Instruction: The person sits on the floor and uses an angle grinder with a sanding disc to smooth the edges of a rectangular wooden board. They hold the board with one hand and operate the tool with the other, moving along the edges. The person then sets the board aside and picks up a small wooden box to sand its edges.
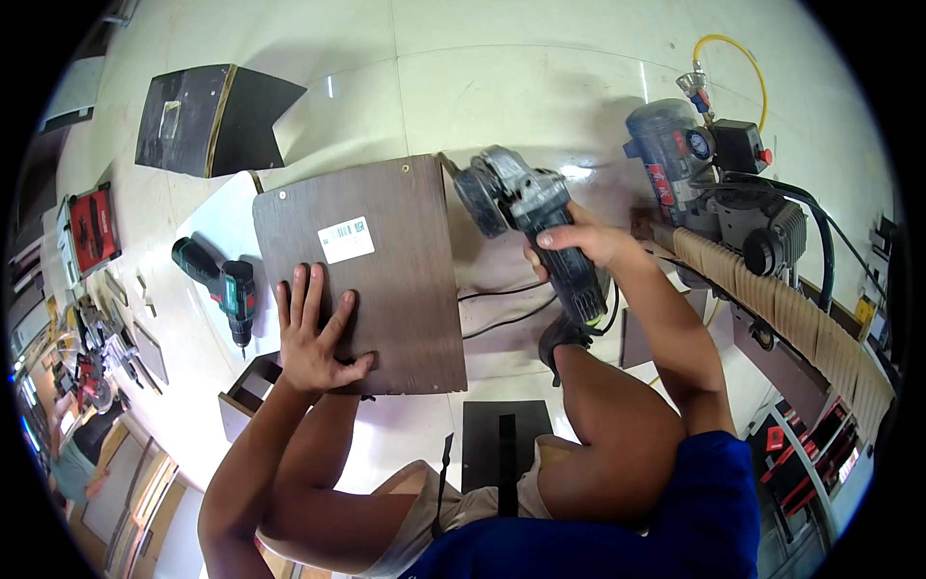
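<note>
My left hand (pixel 313 340) lies flat with spread fingers on a brown wood-grain board (pixel 410 289). The board has a white label (pixel 345 239) and small holes near its far corners. My right hand (pixel 596 241) is wrapped around the body of a black and grey angle grinder (pixel 535 198). Its head points far and left, just past the board's right edge, with a gap between its guard and that edge. Whether the disc is spinning cannot be seen.
A green and black cordless drill (pixel 236 294) lies left of the board on a white panel (pixel 207 259). A dark angular wooden piece (pixel 256 121) stands far left. An air compressor (pixel 738 207) is at right. The grinder's black cord (pixel 511 323) crosses the floor.
</note>
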`<state>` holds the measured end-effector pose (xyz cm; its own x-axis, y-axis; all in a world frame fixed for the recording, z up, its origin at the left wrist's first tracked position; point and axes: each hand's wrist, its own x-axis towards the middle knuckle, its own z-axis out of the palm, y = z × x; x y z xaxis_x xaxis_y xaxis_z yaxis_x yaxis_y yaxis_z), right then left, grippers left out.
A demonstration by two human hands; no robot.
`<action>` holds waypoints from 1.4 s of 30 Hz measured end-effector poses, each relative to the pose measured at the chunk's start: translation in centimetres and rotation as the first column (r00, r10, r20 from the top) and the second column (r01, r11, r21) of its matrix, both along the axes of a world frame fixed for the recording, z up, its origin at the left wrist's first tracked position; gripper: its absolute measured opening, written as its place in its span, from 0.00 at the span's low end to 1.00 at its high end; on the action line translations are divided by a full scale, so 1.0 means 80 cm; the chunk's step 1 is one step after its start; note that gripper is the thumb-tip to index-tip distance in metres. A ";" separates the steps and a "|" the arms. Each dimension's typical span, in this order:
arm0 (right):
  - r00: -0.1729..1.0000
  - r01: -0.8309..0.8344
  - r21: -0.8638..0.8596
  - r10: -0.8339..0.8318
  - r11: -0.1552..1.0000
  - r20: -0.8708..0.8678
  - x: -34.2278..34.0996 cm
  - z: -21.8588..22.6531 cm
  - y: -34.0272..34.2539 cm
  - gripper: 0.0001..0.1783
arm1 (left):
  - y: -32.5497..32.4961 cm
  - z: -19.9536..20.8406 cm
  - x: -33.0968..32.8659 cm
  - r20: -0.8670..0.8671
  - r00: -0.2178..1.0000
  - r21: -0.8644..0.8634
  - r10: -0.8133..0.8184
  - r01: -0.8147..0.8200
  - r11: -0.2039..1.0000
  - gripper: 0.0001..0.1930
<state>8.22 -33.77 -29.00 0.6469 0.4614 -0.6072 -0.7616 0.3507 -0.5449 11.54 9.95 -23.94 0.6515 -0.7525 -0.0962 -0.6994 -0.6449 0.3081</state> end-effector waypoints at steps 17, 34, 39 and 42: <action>0.991 0.118 -0.085 -0.122 0.989 -0.053 -0.011 -0.007 0.035 0.26 | 0.000 -0.001 0.000 -0.004 1.000 -0.004 0.016 -0.016 1.000 0.42; 0.989 0.147 -0.017 -0.147 0.989 -0.003 -0.026 -0.008 0.047 0.22 | 0.001 0.005 -0.001 0.001 1.000 -0.009 0.029 -0.029 1.000 0.42; 0.991 0.129 0.023 -0.129 0.991 0.016 -0.038 -0.014 0.053 0.30 | 0.003 0.005 0.000 -0.011 0.999 -0.018 0.032 -0.032 0.999 0.41; 0.995 0.094 -0.042 -0.095 0.995 -0.013 -0.025 -0.009 0.038 0.31 | 0.002 0.006 0.001 -0.010 1.000 -0.008 0.028 -0.028 1.000 0.41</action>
<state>6.21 -30.76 -29.71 0.6769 0.3730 -0.6346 -0.7345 0.3988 -0.5491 11.65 10.08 -23.49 0.6718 -0.7344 -0.0968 -0.6778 -0.6621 0.3196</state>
